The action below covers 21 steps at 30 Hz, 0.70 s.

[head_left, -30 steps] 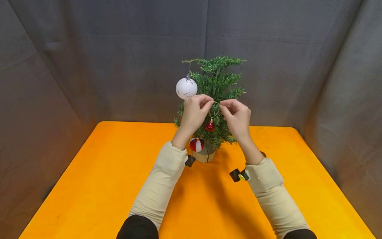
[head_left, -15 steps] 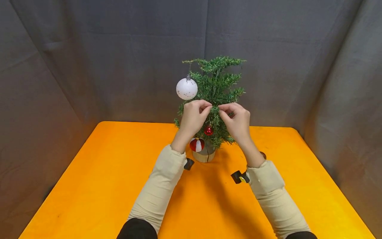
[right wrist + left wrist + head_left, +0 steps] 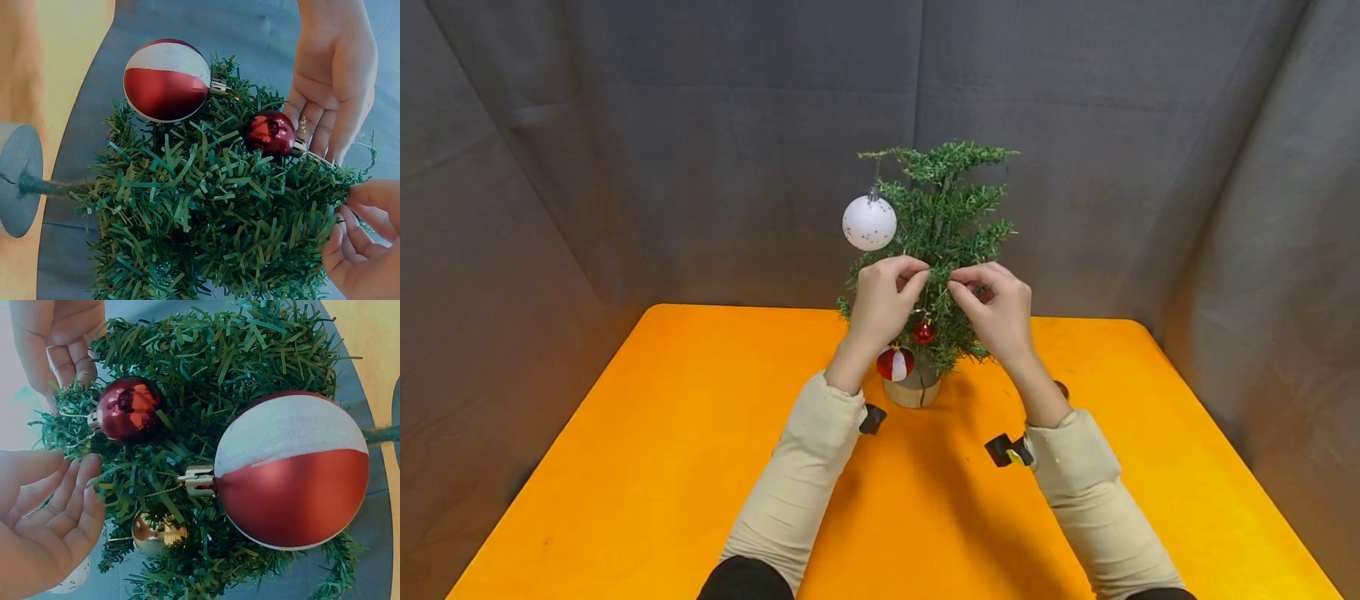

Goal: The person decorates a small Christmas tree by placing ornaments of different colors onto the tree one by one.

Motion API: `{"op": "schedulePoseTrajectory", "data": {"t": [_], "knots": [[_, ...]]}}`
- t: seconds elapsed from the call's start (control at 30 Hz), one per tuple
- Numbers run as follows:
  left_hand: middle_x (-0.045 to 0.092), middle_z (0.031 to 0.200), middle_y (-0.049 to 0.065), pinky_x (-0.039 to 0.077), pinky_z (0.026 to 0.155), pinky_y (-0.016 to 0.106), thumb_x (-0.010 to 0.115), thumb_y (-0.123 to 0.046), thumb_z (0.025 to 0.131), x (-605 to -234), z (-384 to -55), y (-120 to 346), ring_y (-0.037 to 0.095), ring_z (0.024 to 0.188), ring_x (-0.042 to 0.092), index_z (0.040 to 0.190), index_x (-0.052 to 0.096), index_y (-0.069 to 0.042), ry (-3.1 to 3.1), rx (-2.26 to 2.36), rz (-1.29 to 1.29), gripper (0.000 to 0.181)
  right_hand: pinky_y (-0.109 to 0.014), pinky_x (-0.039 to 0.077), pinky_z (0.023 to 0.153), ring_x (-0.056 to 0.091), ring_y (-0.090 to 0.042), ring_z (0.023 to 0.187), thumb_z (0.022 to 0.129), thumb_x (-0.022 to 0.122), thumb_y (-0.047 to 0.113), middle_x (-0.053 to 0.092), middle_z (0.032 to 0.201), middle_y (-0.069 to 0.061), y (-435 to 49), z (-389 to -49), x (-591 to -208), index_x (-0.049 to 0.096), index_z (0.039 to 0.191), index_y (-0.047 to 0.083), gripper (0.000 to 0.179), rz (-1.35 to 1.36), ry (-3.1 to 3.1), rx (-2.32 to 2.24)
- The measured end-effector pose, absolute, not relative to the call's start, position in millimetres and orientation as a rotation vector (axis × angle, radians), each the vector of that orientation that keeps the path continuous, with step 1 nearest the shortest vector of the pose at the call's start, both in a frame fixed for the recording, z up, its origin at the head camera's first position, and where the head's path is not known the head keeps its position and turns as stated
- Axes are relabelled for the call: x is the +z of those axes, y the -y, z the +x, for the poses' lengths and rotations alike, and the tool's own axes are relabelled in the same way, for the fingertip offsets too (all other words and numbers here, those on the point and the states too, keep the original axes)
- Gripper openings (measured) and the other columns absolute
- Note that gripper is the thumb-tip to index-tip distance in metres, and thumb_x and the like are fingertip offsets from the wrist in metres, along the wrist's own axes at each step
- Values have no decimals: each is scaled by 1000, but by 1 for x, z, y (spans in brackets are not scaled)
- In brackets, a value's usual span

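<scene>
Grey cloth [image 3: 760, 167] rises on the far, left and right sides of an orange table [image 3: 685, 433]. In the head view a small tree [image 3: 955, 204] stands toward the far side, with a white ball [image 3: 869, 223] on its upper left and a striped ball [image 3: 895, 364] low on its near left. The small red ball [image 3: 923, 333] hangs at the near side, below and between the left hand [image 3: 880, 302] and right hand [image 3: 998, 310]. Thumb and forefinger meet on each, to either side of a branch [image 3: 939, 275].

In the left wrist view, the red ball's cord [image 3: 74, 415] spreads from its cap toward both hands, whose fingertips appear to pinch it. A gold ball [image 3: 165, 534] hangs on the tree's left side.

In the right wrist view, the red ball lies against the greenery while the right fingertips meet at the branch tip; their exact hold on the cord is hard to see. The step in hand seems to be looping the cord over that branch; the next move calls for seating it deeper before letting go.
</scene>
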State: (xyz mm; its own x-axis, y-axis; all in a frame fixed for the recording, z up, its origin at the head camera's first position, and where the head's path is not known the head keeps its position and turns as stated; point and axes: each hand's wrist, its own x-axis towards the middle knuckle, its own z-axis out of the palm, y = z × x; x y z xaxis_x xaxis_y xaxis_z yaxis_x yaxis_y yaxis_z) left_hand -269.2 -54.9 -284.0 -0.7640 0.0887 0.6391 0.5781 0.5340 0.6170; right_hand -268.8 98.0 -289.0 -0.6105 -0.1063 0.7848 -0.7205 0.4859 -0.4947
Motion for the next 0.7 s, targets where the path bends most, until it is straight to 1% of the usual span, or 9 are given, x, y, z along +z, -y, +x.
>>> {"op": "schedulePoseTrajectory", "data": {"t": [0.2, 0.47, 0.53, 0.7], "knots": [[63, 80, 8, 44, 59, 21, 58, -10, 87, -283, -269, 55, 15, 62, 54, 92, 67, 0, 2184, -1177, -542, 14, -16, 44, 57, 55, -16, 67, 79, 66, 1, 62, 78, -12, -102, -269, -287, 69, 84, -4, 8, 714, 1990, 1157], [60, 80, 8, 44, 60, 20, 58, -10, 87, -282, -264, 52, 14, 65, 56, 93, 67, 0, 2131, -1186, -541, 14, -13, 44, 60, 53, -4, 69, 79, 66, 1, 63, 81, -13, -112, -267, -286, 69, 86, -4, 10, 698, 1970, 1216], [60, 80, 8, 44, 59, 20, 58, -10, 87, -282, -262, 52, 15, 67, 56, 92, 67, 0, 2114, -1175, -537, 14, -13, 44, 60, 52, -3, 69, 78, 66, -2, 63, 80, -15, -114, -264, -285, 68, 86, -6, 9, 701, 1965, 1232], [59, 80, 7, 44, 58, 21, 59, -9, 86, -282, -257, 50, 15, 69, 55, 90, 67, -1, 2086, -1156, -520, 12, -11, 42, 59, 50, -1, 67, 77, 63, -11, 61, 79, -23, -113, -245, -273, 64, 84, -15, 8, 707, 1961, 1274]]}}
